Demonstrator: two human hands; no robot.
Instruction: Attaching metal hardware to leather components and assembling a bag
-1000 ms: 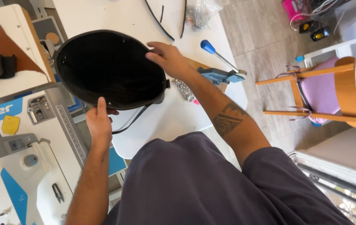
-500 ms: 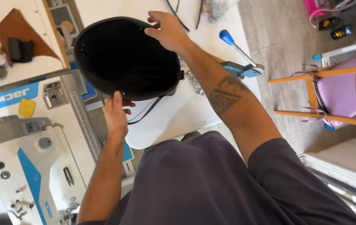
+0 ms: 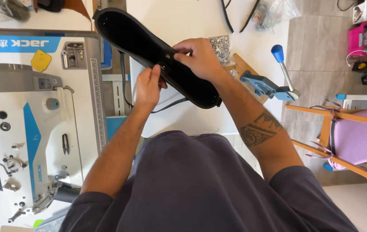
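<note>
Sewing machine at left, white tabletop ahead. Black oval bag piece held edge-on above tabletop, tilted.

Risks, judged: piece could twist or slip, grip being near one spot only; dangling strap could snag on machine edge.

Right hand fingers closed over upper rim at metal fitting. Left hand fingers pinch lower edge just beside it; piece sits between both hands.

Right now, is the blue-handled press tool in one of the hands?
No, the blue-handled press tool sits untouched on the table while both the left hand and right hand grip the black bag.
</note>
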